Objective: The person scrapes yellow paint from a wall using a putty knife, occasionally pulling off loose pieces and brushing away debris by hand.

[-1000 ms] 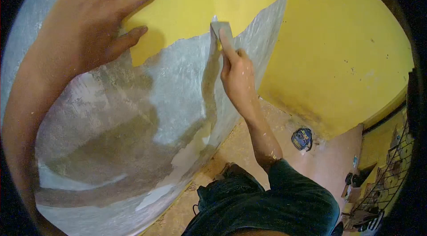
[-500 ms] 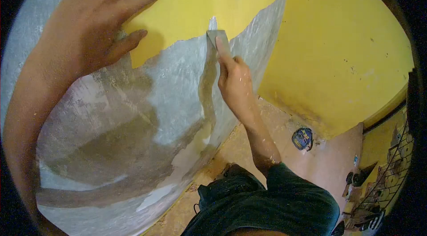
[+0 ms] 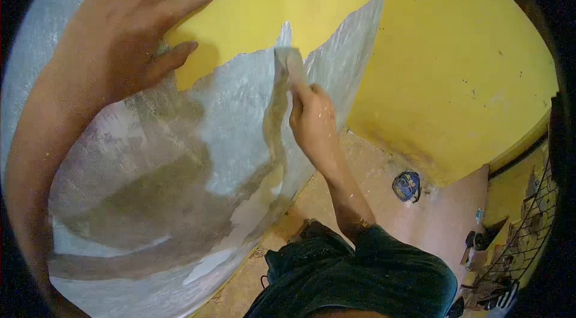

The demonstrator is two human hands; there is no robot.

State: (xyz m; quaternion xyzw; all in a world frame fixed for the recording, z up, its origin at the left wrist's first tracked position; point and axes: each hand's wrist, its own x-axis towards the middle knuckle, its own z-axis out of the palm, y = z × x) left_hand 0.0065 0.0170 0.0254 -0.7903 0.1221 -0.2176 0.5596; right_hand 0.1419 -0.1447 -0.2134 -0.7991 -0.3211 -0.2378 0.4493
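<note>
My right hand (image 3: 313, 117) grips a flat metal scraper (image 3: 290, 60), its blade against the wall where yellow paint meets bare grey plaster. Just above the blade, a narrow strip of exposed plaster (image 3: 285, 31) juts up into the yellow paint (image 3: 252, 12). My left hand (image 3: 129, 21) lies with fingers spread on the upper left of the wall, partly over yellow paint and partly over the stripped grey surface (image 3: 234, 120). It holds nothing, and its top fingertips run out of view.
A second yellow wall (image 3: 456, 66) meets this one at a corner on the right. On the floor (image 3: 444, 228) sits a dark blue bag-like item (image 3: 407, 186). A metal rack or grille (image 3: 528, 234) with assorted objects stands at the lower right.
My right hand and the scraper have shifted slightly down and left along the wall. The left hand stays in place.
</note>
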